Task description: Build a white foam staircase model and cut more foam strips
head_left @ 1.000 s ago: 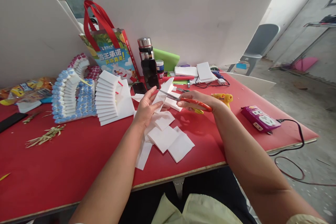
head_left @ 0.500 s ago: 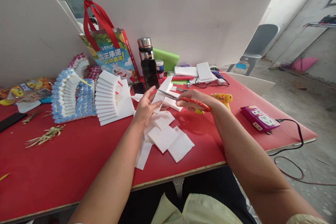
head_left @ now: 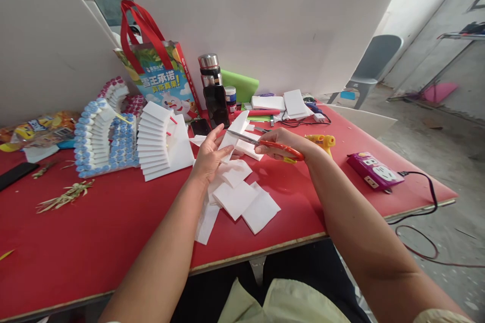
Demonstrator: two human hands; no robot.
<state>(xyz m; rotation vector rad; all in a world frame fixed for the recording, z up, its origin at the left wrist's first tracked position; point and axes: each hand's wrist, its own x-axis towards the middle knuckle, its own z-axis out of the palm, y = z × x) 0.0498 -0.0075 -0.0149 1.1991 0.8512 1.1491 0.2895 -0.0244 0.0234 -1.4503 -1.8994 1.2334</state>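
Between the thumb and fingers of my left hand (head_left: 212, 154) is a folded white paper (head_left: 238, 123), its upper part pointing away from me. My right hand (head_left: 278, 142) is closed round the handles of orange-handled scissors (head_left: 248, 137). Their blades lie across the folded paper, tips close to my left fingers; whether they bite into it I cannot make out. Below my hands, several white paper squares (head_left: 235, 199) overlap on the red table (head_left: 151, 242). More white paper (head_left: 250, 149) lies behind the scissors, partly hidden by them.
Left stand a fanned white stack (head_left: 153, 144) and a blue-and-white layered craft piece (head_left: 100, 136). Behind are a shopping bag (head_left: 162, 78), a steel bottle (head_left: 209, 68) and a propped black phone (head_left: 215, 106). A yellow glue gun (head_left: 322, 142) and a purple power strip (head_left: 375, 171) lie right.
Almost nothing differs. The scissors and the folded paper have shifted very slightly, and both hands keep their hold.
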